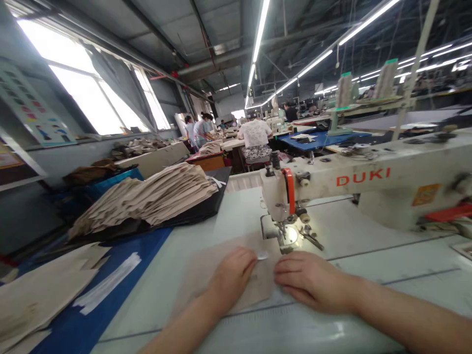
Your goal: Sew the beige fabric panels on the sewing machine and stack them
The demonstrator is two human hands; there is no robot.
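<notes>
A thin beige fabric piece (197, 268) lies on the sewing machine's pale table, smeared by motion. My left hand (233, 276) rests over it, thumb and forefinger pinched around a small whitish tag (262, 255). Just in front of the needle area, my right hand (313, 279) has its fingers together and curled at the fabric's right edge; its thumb is hidden. Beyond both hands stands the white sewing machine (324, 184), its presser foot and needle (283, 230) over a bright lit plate. The fabric lies short of the needle.
Stacked beige fabric pieces (158, 196) lie on black material at the left. Nearer are more beige pieces (40, 295) and a white strip (108, 282) on a blue surface (129, 295). A metal tool (312, 239) lies beside the needle plate. Ahead, a person (255, 135) sits with their back to me.
</notes>
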